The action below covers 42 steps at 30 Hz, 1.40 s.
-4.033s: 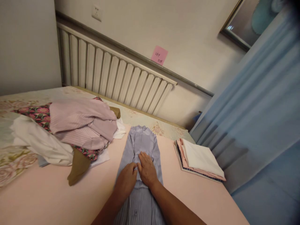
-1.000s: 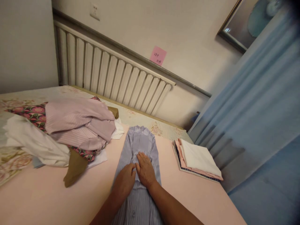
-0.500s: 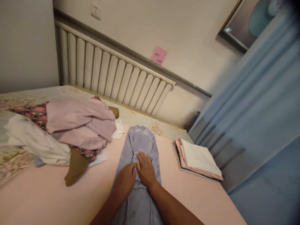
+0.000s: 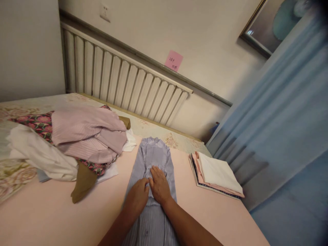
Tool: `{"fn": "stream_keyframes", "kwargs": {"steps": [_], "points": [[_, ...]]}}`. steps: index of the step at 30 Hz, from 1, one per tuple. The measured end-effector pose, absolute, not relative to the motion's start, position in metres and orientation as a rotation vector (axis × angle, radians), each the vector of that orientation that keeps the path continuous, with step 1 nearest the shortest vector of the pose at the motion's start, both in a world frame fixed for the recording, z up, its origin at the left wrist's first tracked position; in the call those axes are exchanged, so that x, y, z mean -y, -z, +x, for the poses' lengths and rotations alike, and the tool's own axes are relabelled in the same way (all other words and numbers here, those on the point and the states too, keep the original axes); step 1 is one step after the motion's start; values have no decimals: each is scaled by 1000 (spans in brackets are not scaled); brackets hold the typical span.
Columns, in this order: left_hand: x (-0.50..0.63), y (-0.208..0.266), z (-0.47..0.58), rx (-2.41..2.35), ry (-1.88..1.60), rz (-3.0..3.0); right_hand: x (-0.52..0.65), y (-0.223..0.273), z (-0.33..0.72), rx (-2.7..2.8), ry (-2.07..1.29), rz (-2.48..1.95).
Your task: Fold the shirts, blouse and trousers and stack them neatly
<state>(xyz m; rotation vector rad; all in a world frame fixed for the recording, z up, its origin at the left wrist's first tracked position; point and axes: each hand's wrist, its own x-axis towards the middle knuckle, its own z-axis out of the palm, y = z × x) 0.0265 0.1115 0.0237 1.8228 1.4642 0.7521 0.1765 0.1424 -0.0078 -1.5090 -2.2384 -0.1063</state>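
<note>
Here, the right hand [image 4: 159,183] lies palm down with its fingers stretched out, resting on a blue-grey striped garment [image 4: 156,153] without closing around anything. The left hand [image 4: 138,194] sits just beside it on the same fabric, its fingers bent and mostly hidden; whether they pinch any cloth, I cannot tell. The two thumbs come close together, near the garment's middle line.

The garment is laid out long and narrow between the forearms, its collar end pointing away from the person and its lower part running out of view at the bottom edge. A gathered edge shows just below the hands, and a button [image 4: 146,232] shows nearer the person.

Under it spreads a plain pink sheet [image 4: 210,218], which lies over a flower-patterned cover [image 4: 171,139]. To the left, well apart from the hands, is a loose heap: a mauve garment [image 4: 88,126] on top, a dark floral cloth [image 4: 42,123] beneath it, a crumpled white cloth [image 4: 47,159] and an olive piece [image 4: 84,184] in front. To the right rests a neat folded stack [image 4: 220,173], white uppermost, near a blue curtain [image 4: 271,136]. Behind stands a white radiator [image 4: 123,77], with a pink note [image 4: 173,60] on the wall above.
</note>
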Motion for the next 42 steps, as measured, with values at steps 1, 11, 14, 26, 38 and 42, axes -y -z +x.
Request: {"fn": "stream_keyframes", "kwargs": {"steps": [1, 11, 14, 26, 38, 42], "points": [[-112, -23, 27, -1464, -752, 1817, -142, 8, 176, 2237, 101, -1514], [-111, -22, 26, -1465, -753, 1820, -143, 8, 177, 2236, 118, -1498], [-112, -22, 26, -1468, -747, 1825, -143, 8, 177, 2243, 113, -1499], [-113, -23, 27, -1477, -736, 1825, -144, 12, 179, 2238, 129, -1489], [-113, -23, 27, -1481, -731, 1811, -143, 8, 177, 2228, 120, -1501], [-113, -22, 27, -1478, -746, 1817, -143, 8, 177, 2229, 108, -1508]]}}
